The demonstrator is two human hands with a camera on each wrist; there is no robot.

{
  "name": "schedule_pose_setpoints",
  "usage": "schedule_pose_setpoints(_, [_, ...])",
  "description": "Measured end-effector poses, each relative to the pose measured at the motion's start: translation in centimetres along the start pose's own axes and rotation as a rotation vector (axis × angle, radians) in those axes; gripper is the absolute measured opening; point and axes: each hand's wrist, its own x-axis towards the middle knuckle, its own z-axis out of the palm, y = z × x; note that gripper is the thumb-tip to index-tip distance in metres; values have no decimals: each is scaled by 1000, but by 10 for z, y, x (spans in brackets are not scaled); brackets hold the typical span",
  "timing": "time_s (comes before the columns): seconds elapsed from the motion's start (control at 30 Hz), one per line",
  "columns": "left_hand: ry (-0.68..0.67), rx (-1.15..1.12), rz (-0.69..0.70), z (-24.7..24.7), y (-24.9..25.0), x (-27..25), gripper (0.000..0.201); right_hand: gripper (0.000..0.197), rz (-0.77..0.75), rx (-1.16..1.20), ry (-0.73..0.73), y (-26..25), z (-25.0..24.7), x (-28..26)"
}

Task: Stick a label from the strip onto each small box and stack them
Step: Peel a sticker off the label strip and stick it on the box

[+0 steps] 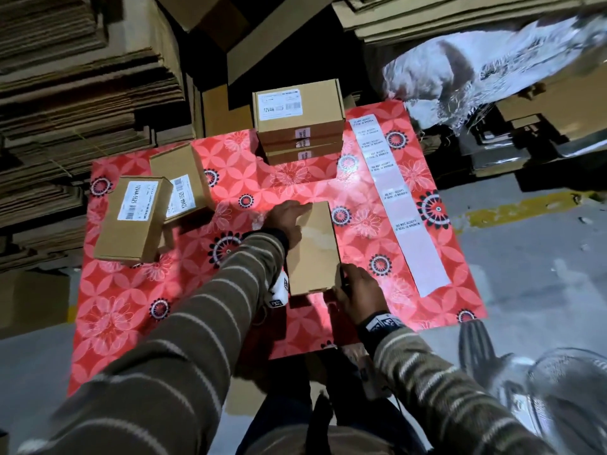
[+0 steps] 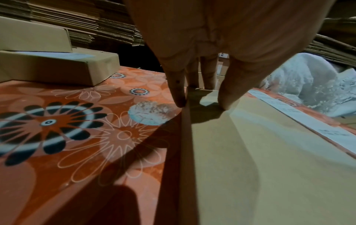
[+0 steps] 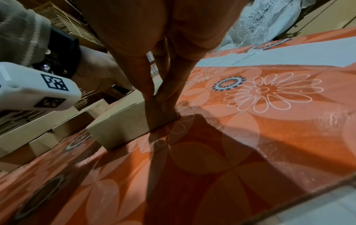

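Observation:
A plain brown small box lies flat in the middle of the red floral mat. My left hand rests on its far left corner, with straight fingers on the top and down the left edge of the box. At the near right corner my right hand pinches the box between thumb and fingers. The white label strip lies along the mat's right side. A stack of three labelled boxes stands at the back.
Two more boxes with white barcode labels lie overlapping at the mat's left. Piles of flattened cardboard rise at the left and back. A plastic-wrapped bundle sits at the back right, and grey floor borders the mat.

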Motion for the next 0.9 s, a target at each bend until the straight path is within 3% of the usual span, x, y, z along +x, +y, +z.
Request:
schedule_pose_setpoints(0.1, [5, -14, 18, 2, 2, 1, 66, 45, -13, 14, 27, 0, -6, 0])
schedule_pose_setpoints(0.23, [123, -87, 31, 4, 12, 1, 73, 45, 22, 57, 103, 16, -39, 6])
schedule_pose_setpoints(0.37, [188, -87, 216, 14, 48, -8, 62, 34, 129, 59, 241, 59, -89, 21])
schedule_pose_setpoints(0.57, [32, -51, 320, 47, 109, -4, 56, 24, 255, -6, 324, 122, -136, 45])
schedule_pose_setpoints(0.73, [-80, -27, 258, 63, 138, 16, 57, 22, 272, 5, 320, 138, -145, 61])
schedule_pose_setpoints(0.9, [-100, 32, 220, 74, 153, 38, 61, 26, 252, -34, 292, 136, -146, 80])
